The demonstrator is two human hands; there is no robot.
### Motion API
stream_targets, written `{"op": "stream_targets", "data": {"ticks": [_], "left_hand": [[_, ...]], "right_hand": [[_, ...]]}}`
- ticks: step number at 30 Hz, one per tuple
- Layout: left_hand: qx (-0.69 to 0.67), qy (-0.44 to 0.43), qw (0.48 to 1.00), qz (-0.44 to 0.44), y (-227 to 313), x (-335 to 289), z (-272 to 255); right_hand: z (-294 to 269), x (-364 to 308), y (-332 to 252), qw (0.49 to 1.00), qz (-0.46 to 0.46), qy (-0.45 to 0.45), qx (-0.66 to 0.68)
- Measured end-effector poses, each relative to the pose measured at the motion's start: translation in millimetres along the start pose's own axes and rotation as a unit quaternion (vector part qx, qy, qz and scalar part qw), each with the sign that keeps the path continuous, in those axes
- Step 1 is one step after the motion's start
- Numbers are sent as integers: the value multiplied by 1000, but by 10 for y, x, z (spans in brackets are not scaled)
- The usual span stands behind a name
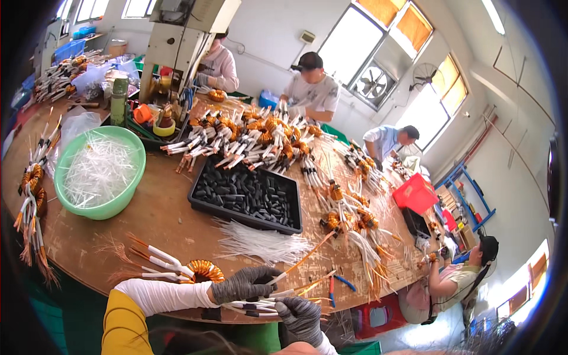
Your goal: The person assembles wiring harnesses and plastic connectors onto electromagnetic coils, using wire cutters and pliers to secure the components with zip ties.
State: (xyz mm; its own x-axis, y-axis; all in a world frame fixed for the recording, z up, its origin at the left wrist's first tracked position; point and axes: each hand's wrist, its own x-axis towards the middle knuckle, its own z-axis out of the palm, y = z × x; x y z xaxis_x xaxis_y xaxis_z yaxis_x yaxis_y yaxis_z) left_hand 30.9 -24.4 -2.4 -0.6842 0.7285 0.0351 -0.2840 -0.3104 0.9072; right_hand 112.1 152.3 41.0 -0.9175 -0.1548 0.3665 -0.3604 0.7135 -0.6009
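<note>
Now, left-edge coils (32, 189): copper-coloured rings of ridged winding, white-sleeved legs ending in frayed strands; fine detail blurs.
Green bowl (112, 207): smooth, round, heaped with thin translucent slivers (97, 168); its floor is hidden beneath them.
Lower-centre coil (207, 270): glossy, ribbed ring on the scuffed brown desk (171, 207), leads fanning left; the left forearm passes close below, so I cannot tell whether it joins the held leads.
Left hand (245, 284): grey knit glove, fingers bent, pinching a copper lead (305, 258) that slants up and right.
Black tray (236, 216): rectangular, stiff-walled, full of short, dark, matt tubes (245, 195).
Loose strips (263, 241): slim, whitish, spread below the tray.
Right hand (302, 316): ribbed grey knit, fingers curled on white-sleeved leads (251, 305) at bottom centre; the exact strand gripped is unclear, the forearm cut off below.
Red and blue handles (332, 293): slim, angled apart; the tool's kind is hard to make out.
</note>
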Motion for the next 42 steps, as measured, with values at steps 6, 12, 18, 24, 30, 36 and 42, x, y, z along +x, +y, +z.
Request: {"op": "stream_targets", "data": {"ticks": [6,12,18,24,30,36,42], "left_hand": [[55,29,997,56,-27,120,-73],[46,18,998,34,105,132,-31],[65,-7,998,-15,243,211,-16],[171,-24,984,43,412,422,238],[153,-4,987,56,435,831,458],[161,49,986,-9,433,1108,606],[150,63,986,-40,361,1216,580]], "right_hand": [[84,257,187,981,-59,12,-184],[173,72,550,967,-7,-105,-232],[-146,244,588,992,47,-109,-52],[-668,669,474,925,156,-30,345],[-756,938,708,873,190,4,450],[-853,913,936,851,187,54,488],[-990,850,1197,959,-54,198,193]]}}
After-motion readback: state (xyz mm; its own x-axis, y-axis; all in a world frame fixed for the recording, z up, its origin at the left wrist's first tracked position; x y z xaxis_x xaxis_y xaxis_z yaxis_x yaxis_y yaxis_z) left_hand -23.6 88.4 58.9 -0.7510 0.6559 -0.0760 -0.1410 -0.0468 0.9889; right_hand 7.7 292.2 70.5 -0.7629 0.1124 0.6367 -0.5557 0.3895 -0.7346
